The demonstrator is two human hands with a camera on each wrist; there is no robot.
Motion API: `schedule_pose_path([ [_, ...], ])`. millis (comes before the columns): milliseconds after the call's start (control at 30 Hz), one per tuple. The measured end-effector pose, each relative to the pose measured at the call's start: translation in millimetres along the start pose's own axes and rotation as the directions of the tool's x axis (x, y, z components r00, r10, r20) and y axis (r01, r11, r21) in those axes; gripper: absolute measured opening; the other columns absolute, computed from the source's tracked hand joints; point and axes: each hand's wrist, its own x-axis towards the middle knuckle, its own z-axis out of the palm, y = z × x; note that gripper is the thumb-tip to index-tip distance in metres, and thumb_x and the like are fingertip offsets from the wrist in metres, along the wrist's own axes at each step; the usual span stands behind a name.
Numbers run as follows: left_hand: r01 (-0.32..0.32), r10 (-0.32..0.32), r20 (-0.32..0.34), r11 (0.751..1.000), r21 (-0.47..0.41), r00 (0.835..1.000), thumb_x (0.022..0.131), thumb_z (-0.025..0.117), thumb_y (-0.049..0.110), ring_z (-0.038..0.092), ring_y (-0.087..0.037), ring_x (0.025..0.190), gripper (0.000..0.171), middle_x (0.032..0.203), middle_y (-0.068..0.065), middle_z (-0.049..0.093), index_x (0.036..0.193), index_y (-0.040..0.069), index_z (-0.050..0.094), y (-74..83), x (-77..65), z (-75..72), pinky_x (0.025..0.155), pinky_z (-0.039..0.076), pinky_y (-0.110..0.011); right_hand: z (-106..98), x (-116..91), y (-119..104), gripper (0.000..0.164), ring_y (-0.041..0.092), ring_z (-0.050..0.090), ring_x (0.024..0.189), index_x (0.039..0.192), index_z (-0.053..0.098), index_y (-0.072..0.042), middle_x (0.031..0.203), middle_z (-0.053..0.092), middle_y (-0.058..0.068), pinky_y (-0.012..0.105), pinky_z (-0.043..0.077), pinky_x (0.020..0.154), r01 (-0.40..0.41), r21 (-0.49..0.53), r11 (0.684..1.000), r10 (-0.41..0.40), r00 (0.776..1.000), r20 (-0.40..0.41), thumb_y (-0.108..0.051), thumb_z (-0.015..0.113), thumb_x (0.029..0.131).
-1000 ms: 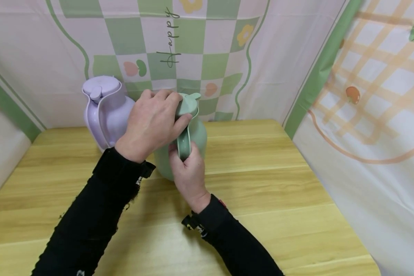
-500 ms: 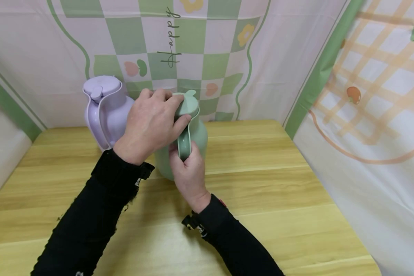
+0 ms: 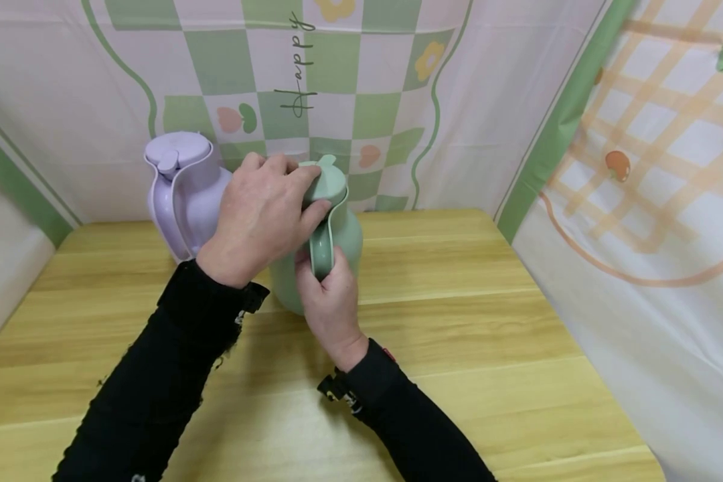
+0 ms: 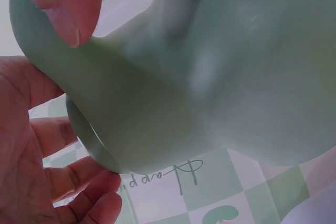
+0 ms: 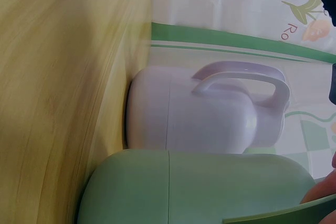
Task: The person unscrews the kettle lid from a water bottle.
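A pale green thermos jug (image 3: 351, 234) stands upright on the wooden table, its handle towards me. My left hand (image 3: 262, 211) holds the jug's round lid (image 3: 330, 184) from the left, thumb at the near side and fingers over the top and far side. A small tab on the lid points away from me. In the left wrist view, the curled fingers (image 4: 58, 182) reach around the jug's top end. Lower down, my right hand (image 3: 331, 304) grips the jug's handle (image 3: 322, 251), with the thumb along it.
A lilac thermos jug (image 3: 201, 201) of the same shape stands left of the green one, close beside it and partly behind my left hand. Behind both hangs a printed cloth (image 3: 331, 60). The wooden table (image 3: 458, 348) extends to the right and front.
The lid's tab has swung leftwards, a counterclockwise turn seen from above, and my left hand has shifted slightly left with it. My right hand and the green jug's body stay in place.
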Motion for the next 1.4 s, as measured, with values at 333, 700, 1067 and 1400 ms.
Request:
schedule_pose_path([
  [333,0.069,-0.069,-0.001,0.997,-0.025,0.998,0.096,0.070,0.051,0.058,-0.038,0.084,0.052,0.105,-0.021,0.069,0.123,0.006,0.074,-2.0,2.5,4.0,0.073,0.047,-0.046,0.1,-0.1,0.9,0.031,0.015,0.029,0.058,0.084,0.043,-0.010,0.067,0.029,-0.004,0.027,0.032,0.059,0.008,-0.011,1.000,-0.008,1.000,-0.008,-0.027,0.058,0.105],
  [700,0.065,-0.061,0.040,0.990,-0.127,0.997,0.097,0.070,0.049,0.061,-0.044,0.103,0.055,0.123,-0.026,0.067,0.128,0.004,0.070,-8.1,4.1,6.5,0.087,0.051,-0.052,0.6,-0.9,1.2,0.033,0.015,0.027,0.058,0.084,0.042,-0.010,0.067,0.029,-0.003,0.027,0.031,0.060,0.001,-0.005,1.000,-0.001,1.000,-0.008,-0.027,0.058,0.106],
  [1067,0.050,0.062,0.339,0.949,-0.311,0.939,0.104,0.036,0.026,0.035,-0.032,0.154,0.058,0.166,-0.013,0.037,0.160,0.017,0.044,-18.7,12.3,1.8,0.125,0.030,-0.050,0.8,-0.4,1.4,0.031,0.015,0.026,0.056,0.083,0.042,-0.010,0.065,0.028,-0.003,0.027,0.030,0.058,-0.003,0.005,1.000,0.003,1.000,-0.013,-0.025,0.058,0.104],
  [1400,0.000,0.076,0.292,0.968,-0.250,0.954,0.107,0.044,0.032,0.043,-0.033,0.149,0.051,0.157,-0.016,0.051,0.153,0.011,0.053,-19.4,12.8,4.1,0.125,0.030,-0.046,1.3,-0.2,1.8,0.032,0.016,0.025,0.056,0.083,0.040,-0.010,0.065,0.027,-0.003,0.027,0.029,0.058,-0.002,0.021,1.000,0.002,1.000,-0.005,-0.025,0.058,0.105],
])
